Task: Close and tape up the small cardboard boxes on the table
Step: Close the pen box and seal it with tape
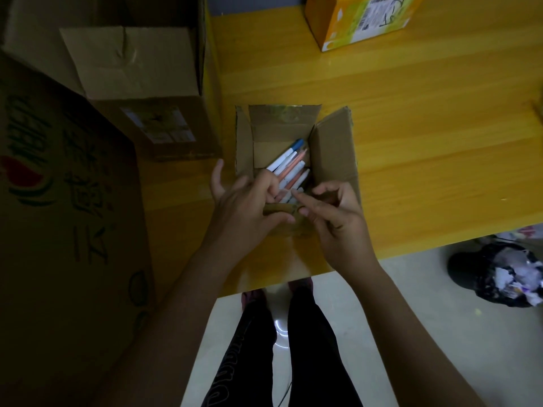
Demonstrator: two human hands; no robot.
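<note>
small brown cardboard box (pixel 332 154) mid-table, flaps open & upright, pens (pixel 289 168) lying inside diag.
</note>
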